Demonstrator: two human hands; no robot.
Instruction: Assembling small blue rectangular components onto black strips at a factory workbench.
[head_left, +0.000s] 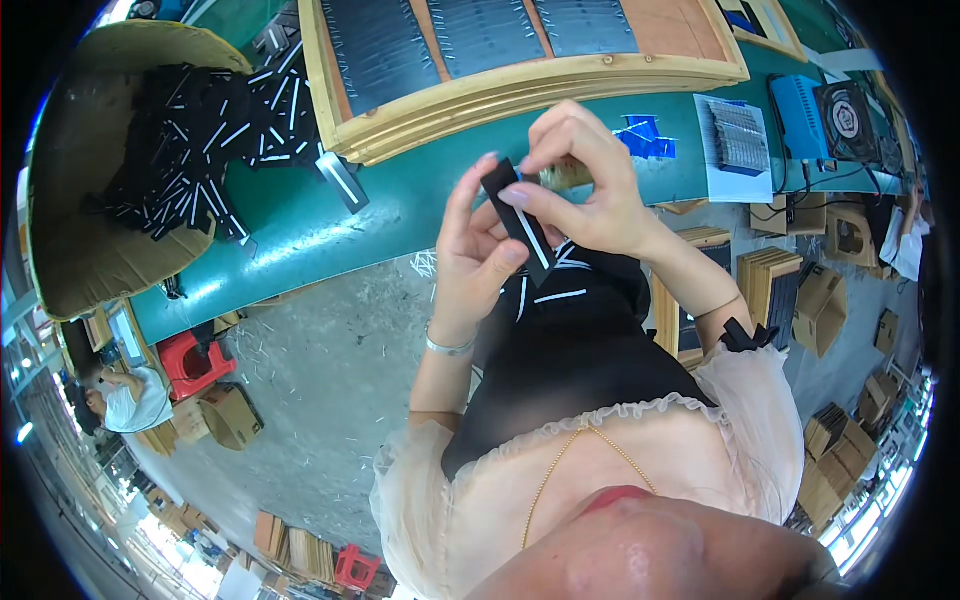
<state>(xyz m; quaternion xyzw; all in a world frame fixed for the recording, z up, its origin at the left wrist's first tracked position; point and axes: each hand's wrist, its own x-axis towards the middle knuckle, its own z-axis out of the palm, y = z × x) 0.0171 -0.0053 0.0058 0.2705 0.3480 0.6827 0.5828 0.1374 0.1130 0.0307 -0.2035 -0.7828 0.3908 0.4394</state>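
Note:
In front of my body I hold a flat black strip with a white line along it, tilted with its upper end to the left. My left hand is closed around its side, thumb pressing near the lower half. My right hand pinches the upper end, its thumb lying on the strip's face; a bit of blue shows at those fingertips. One similar strip lies alone near the tray corner. Several narrow white strips rest on my black lap.
A heap of black strips with white lines spills from a cardboard box on the green table. Stacked wooden trays hold rows of black pieces. Blue pieces, a stack of strips and a blue fan device sit right.

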